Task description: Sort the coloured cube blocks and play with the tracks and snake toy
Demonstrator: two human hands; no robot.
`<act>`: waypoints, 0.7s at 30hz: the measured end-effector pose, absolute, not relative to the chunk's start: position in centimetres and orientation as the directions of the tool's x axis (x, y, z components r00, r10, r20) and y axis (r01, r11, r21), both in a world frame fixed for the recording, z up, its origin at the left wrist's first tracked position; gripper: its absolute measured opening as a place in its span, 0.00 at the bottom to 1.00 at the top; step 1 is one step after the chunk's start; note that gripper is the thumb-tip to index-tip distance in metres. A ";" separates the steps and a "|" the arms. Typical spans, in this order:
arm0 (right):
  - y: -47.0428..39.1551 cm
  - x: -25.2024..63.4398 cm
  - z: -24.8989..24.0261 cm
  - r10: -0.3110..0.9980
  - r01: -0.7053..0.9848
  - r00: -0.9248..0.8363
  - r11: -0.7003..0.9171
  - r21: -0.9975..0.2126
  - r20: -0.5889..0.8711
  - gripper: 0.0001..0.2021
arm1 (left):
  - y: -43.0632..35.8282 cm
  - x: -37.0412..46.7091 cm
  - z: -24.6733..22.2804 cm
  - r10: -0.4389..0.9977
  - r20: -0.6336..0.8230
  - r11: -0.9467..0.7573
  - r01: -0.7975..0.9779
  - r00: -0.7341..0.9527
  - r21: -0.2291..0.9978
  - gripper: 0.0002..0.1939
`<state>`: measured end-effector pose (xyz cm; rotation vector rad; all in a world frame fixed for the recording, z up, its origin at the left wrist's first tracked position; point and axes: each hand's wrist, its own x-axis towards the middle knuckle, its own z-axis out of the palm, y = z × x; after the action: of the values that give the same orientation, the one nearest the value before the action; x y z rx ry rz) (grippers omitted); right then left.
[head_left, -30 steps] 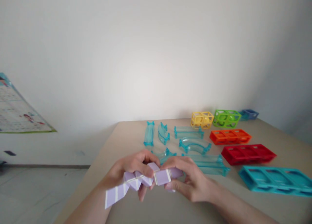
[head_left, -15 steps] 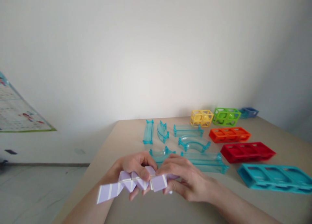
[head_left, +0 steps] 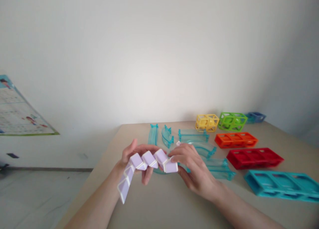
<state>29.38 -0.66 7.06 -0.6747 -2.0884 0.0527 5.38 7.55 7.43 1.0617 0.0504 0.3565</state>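
A lilac and white snake puzzle [head_left: 149,159], a chain of wedge-shaped segments, is held up above the near part of the table. It zigzags across and then bends down toward me at its left end. My left hand [head_left: 128,153] lies behind and under the chain, thumb raised off it and fingers stretched out against its back. One left finger shows below the segments. With fingers and thumb, my right hand [head_left: 191,166] grips the chain's right end. A small pale tip sticks up above the right fingers, and the part inside that hand is hidden.
Clear teal track pieces [head_left: 193,135], straight and curved, lie beyond my hands. On the right are a teal frame [head_left: 281,184], a red frame [head_left: 254,157] and an orange frame [head_left: 236,140]. Yellow [head_left: 206,122] and green [head_left: 232,121] frames stand near the wall.
The puzzle's left end has swung from pointing left to pointing down toward me. My left thumb has lifted off the segments. Both hands have risen slightly, the right still gripping.
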 end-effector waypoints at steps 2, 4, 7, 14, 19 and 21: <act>-0.4 29.3 6.8 0.509 0.505 -0.366 0.812 -0.293 0.779 0.13 | 7.4 5.6 7.5 0.324 0.169 0.438 -0.306 0.931 0.845 0.48; -0.2 29.3 6.7 0.536 0.573 -0.267 0.757 -0.315 0.801 0.13 | 7.1 5.9 7.8 0.369 0.196 0.396 -0.345 0.908 0.851 0.43; 0.1 29.4 6.6 0.568 0.674 -0.070 0.633 -0.381 0.820 0.14 | 6.6 6.3 8.3 0.530 0.228 0.262 -0.413 0.817 0.872 0.35; 0.1 29.5 5.9 0.648 0.670 0.017 0.557 -0.490 0.761 0.10 | 6.6 7.2 9.0 0.857 0.352 -0.105 -0.542 0.377 0.834 0.31; -0.1 29.2 6.0 0.688 0.610 0.038 0.559 -0.562 0.725 0.09 | 7.1 6.0 9.0 0.837 0.325 -0.006 -0.587 0.440 0.810 0.27; -0.2 29.4 6.2 0.683 0.574 0.081 0.563 -0.595 0.726 0.11 | 7.1 5.1 8.7 0.714 0.296 0.150 -0.551 0.635 0.821 0.26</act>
<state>29.36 -0.20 6.23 -1.0912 -1.5875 0.1131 5.07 7.08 8.66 1.0890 0.1782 0.9154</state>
